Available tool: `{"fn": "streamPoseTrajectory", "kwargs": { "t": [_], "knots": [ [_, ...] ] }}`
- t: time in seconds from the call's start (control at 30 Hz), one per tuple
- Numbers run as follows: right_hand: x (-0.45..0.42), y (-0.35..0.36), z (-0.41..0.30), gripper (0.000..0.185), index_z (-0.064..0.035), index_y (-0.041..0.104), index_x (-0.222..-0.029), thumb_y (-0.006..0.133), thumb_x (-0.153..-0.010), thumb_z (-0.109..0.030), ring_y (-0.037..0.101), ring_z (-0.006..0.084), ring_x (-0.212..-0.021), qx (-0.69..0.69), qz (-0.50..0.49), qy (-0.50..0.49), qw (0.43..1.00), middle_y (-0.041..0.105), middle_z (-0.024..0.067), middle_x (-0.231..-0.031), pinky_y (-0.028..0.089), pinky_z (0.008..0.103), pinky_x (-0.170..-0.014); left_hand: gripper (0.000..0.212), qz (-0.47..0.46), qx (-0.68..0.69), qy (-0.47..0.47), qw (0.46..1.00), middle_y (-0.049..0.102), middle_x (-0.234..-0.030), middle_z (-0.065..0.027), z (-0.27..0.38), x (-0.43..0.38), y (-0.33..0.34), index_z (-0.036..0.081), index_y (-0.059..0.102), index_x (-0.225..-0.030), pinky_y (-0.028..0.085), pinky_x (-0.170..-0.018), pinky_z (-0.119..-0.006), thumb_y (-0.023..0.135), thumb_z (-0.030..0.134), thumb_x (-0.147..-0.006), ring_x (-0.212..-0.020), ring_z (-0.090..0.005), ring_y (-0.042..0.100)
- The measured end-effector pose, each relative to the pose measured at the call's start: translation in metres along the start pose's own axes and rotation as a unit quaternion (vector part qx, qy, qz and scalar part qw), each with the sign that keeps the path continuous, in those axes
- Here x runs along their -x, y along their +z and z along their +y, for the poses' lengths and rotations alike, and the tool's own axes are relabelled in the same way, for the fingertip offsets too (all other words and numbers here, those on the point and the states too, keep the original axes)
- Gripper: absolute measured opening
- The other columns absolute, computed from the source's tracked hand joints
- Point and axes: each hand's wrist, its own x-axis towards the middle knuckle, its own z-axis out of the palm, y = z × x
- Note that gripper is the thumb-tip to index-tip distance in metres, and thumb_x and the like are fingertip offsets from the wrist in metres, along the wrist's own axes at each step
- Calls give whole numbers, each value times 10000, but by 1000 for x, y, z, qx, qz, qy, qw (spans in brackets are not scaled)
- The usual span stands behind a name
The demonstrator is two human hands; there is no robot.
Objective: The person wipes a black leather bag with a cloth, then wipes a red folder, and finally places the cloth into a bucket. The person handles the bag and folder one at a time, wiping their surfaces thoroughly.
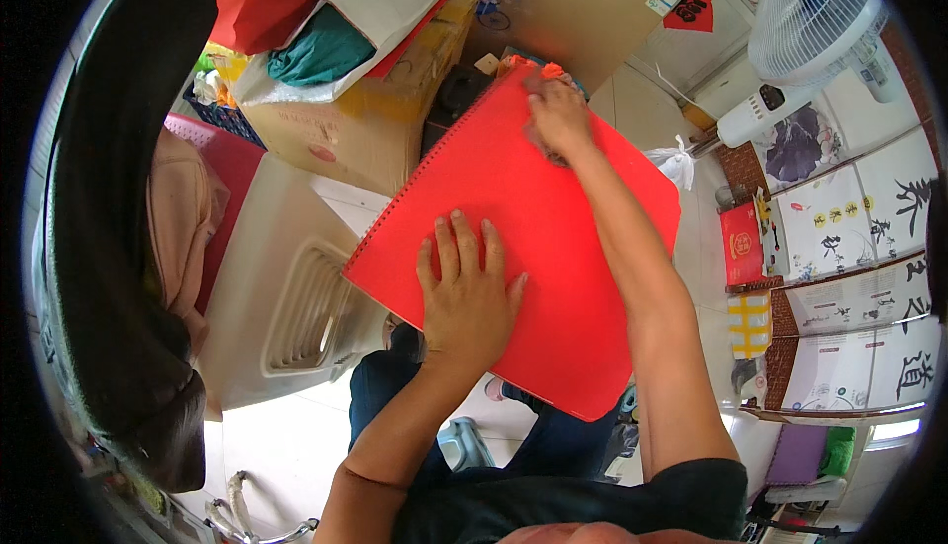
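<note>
A large red spiral-bound pad [518, 248] lies tilted in front of me, above my knees, its row of binding holes along the upper left edge. My left hand [470, 292] rests flat on its lower left part, fingers a little apart and holding nothing. Near the far corner, my right hand [561, 114] presses a crumpled dark brownish cloth [549, 150] against the red surface. Part of the cloth is hidden under the fingers. Orange-red crumpled material [552, 70] shows just past that corner. What supports the pad from below is hidden.
Left of the pad stands a pale plastic piece with a slotted panel [311, 314]. Behind it is a cardboard box [341, 137] topped with bags [326, 48]. A white fan [807, 33] stands at the upper right. On the floor is a blue-grey stool [466, 444].
</note>
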Motion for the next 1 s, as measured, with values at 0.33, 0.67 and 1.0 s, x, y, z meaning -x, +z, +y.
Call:
{"fn": "streamPoseTrajectory", "kwargs": {
  "t": [0.33, 0.67, 1.0],
  "knots": [
    [26, -13, 8, 476, -26, 535, -1340, 406, -984, -315, 448, 353, -1327, -10, 54, 25, 998, 491, 158, -1443, 385, 446, -1086, 680, 29, 2, -30, 999, 363, -1514, -212, -1, 2, 2, 69, 471, -1437, 221, -1160, -503, 580, 494, -918, -1418, -355, 316],
    [171, -64, 119, 492, 0, 529, -1318, 419, -973, -333, 481, 406, -1279, 55, 22, 368, 928, 492, 219, -1404, 389, 508, -1065, 695, 54, 3, -41, 998, 390, -1507, -202, 5, 4, 4, 62, 475, -1435, 223, -1151, -520, 594, 501, -908, -1406, -347, 343],
    [315, -65, -57, 441, 43, 504, -1299, 555, -932, -198, 439, 400, -1297, -9, 88, -93, 992, 431, 216, -1435, 374, 507, -1060, 684, 74, -25, -49, 996, 406, -1509, -170, -2, 7, 15, 102, 486, -1436, 259, -1152, -497, 588, 525, -908, -1414, -313, 350]
  ]
}}
